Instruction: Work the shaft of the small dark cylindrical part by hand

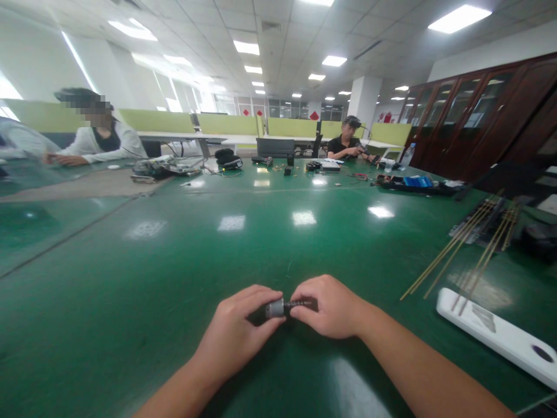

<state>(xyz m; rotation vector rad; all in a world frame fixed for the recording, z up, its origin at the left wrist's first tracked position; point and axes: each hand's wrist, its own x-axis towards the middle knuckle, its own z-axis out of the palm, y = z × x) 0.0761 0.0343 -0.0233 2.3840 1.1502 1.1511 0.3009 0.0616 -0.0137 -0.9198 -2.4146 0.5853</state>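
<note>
Low in the middle of the head view, my left hand [243,325] grips a short grey metal cylinder [275,309] between thumb and fingers. A dark threaded shaft [300,303] sticks out of the cylinder's right side. My right hand [328,307] pinches this shaft close to the cylinder, with thumb and index finger. Cylinder and shaft lie roughly level in one line, just above the green tabletop [195,244]. The other fingers of my right hand are curled and partly hidden.
At right lie thin brass-coloured rods [456,247] and a long white device [496,337]. Along the far edge are a black tray [413,184], electronic parts [161,167] and a black pouch [228,159]. One person [348,142] sits opposite, another [104,139] at far left.
</note>
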